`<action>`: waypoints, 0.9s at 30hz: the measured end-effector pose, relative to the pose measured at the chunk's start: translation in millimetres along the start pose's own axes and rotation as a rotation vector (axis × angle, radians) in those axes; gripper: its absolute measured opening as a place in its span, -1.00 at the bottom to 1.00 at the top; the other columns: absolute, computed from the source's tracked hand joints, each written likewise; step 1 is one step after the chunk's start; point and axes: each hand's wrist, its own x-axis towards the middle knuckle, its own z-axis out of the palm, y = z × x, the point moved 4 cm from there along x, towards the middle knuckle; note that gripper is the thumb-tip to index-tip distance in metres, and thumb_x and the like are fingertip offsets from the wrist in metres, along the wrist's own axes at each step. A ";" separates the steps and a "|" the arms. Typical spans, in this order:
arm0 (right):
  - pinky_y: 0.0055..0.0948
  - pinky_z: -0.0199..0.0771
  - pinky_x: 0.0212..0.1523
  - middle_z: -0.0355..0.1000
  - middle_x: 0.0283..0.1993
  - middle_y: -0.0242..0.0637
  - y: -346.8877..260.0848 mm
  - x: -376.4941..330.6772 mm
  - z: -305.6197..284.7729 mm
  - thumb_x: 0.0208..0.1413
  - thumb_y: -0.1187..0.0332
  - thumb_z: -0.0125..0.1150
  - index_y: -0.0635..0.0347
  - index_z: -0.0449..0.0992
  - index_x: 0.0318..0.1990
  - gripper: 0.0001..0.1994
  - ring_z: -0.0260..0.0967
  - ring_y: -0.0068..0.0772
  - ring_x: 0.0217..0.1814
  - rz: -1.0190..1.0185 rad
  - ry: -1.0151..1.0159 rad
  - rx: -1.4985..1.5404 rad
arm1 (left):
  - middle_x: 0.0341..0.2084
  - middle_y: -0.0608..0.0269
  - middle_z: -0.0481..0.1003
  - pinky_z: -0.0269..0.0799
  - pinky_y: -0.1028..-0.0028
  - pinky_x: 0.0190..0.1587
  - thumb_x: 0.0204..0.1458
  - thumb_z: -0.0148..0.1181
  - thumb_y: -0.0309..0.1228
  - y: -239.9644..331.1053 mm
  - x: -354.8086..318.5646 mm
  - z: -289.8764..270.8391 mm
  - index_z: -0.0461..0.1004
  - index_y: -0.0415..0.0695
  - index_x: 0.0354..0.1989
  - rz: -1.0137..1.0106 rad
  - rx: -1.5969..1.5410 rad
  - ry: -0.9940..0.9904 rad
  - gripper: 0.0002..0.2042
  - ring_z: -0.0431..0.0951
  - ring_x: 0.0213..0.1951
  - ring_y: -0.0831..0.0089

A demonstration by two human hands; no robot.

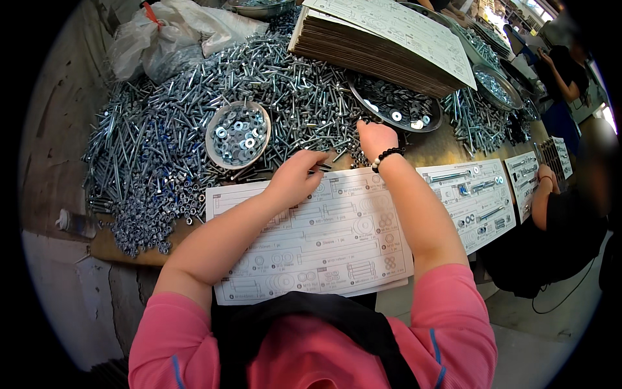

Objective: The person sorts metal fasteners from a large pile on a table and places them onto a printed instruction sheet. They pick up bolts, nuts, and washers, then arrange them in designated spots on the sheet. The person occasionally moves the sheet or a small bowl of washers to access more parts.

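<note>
My left hand (295, 176) rests at the top edge of a white printed parts sheet (337, 246), fingers curled together by a small bolt at the edge of the screw pile (162, 149); whether it pinches the bolt is unclear. My right hand (376, 137), with a black bead bracelet at the wrist, reaches into the screws just below a metal bowl of washers (395, 107); its fingertips are buried in the hardware. A second metal bowl of washers (238, 133) sits left of both hands.
A stack of brown cardboard with a printed sheet on top (389, 45) lies behind. Clear plastic bags (168, 39) sit at the far left. More sheets (470, 198) and bowls (495, 87) run along the table to the right, where other people work.
</note>
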 end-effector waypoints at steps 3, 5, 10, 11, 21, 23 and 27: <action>-0.26 0.46 -0.38 0.45 -0.32 -0.19 1.6 -2.5 -1.2 0.05 0.43 -0.12 0.11 0.38 -0.25 -0.85 0.45 -0.18 -0.26 -0.022 -0.028 0.042 | -0.31 0.11 0.40 0.38 0.42 -0.18 -0.02 0.00 -0.45 4.2 24.4 6.8 0.39 -0.19 -0.10 0.035 0.173 0.006 -0.72 0.45 -0.26 0.26; -0.27 0.46 -0.35 0.44 -0.30 -0.18 0.5 -2.5 -2.8 0.05 0.43 -0.11 0.12 0.39 -0.26 -0.86 0.44 -0.18 -0.25 -0.049 -0.045 0.058 | -0.31 0.13 0.42 0.37 0.36 -0.17 -0.03 0.04 -0.36 -0.1 41.1 17.2 0.39 -0.18 -0.09 0.066 0.302 0.024 -0.69 0.45 -0.25 0.22; -0.28 0.46 -0.32 0.43 -0.29 -0.17 -2.9 2.4 -4.2 0.04 0.43 -0.09 0.12 0.39 -0.26 -0.85 0.44 -0.17 -0.24 -0.081 -0.126 -0.008 | -0.33 0.11 0.41 0.40 0.28 -0.19 -0.09 0.10 -0.35 9.5 69.0 39.7 0.40 -0.19 -0.23 -0.030 0.616 -0.080 -0.74 0.45 -0.22 0.19; -0.28 0.46 -0.32 0.43 -0.29 -0.17 -2.7 2.1 -5.4 0.04 0.43 -0.09 0.12 0.39 -0.26 -0.85 0.44 -0.18 -0.23 -0.098 -0.128 -0.012 | -0.33 0.10 0.41 0.41 0.28 -0.20 -0.10 0.09 -0.36 6.5 74.0 41.8 0.41 -0.19 -0.26 -0.056 0.636 -0.092 -0.76 0.46 -0.22 0.18; -0.28 0.43 -0.34 0.41 -0.35 -0.19 15.5 -26.1 -5.5 0.00 0.43 -0.01 0.11 0.42 -0.31 -0.89 0.41 -0.18 -0.30 -0.219 0.032 0.036 | -0.40 0.14 0.40 0.40 0.30 -0.22 -0.14 0.11 -0.44 -10.1 67.2 34.8 0.49 -0.12 -0.33 -0.059 0.549 -0.082 -0.83 0.46 -0.24 0.23; -0.29 0.41 -0.33 0.39 -0.38 -0.21 25.1 -34.9 -7.4 0.01 0.39 0.01 0.07 0.46 -0.28 -0.87 0.40 -0.20 -0.30 -0.148 0.163 0.282 | -0.42 0.16 0.40 0.39 0.33 -0.22 -0.15 0.12 -0.42 -11.0 63.1 25.0 0.53 -0.09 -0.34 -0.025 0.368 0.039 -0.83 0.45 -0.27 0.24; -0.34 0.36 -0.31 0.37 -0.36 -0.28 37.9 -46.1 -3.5 -0.03 0.29 0.12 -0.01 0.54 -0.29 -0.85 0.35 -0.25 -0.27 0.066 0.187 0.654 | -0.46 0.19 0.38 0.35 0.39 -0.24 -0.15 0.18 -0.35 -12.1 62.4 11.9 0.57 -0.08 -0.35 -0.050 0.212 0.077 -0.83 0.41 -0.33 0.25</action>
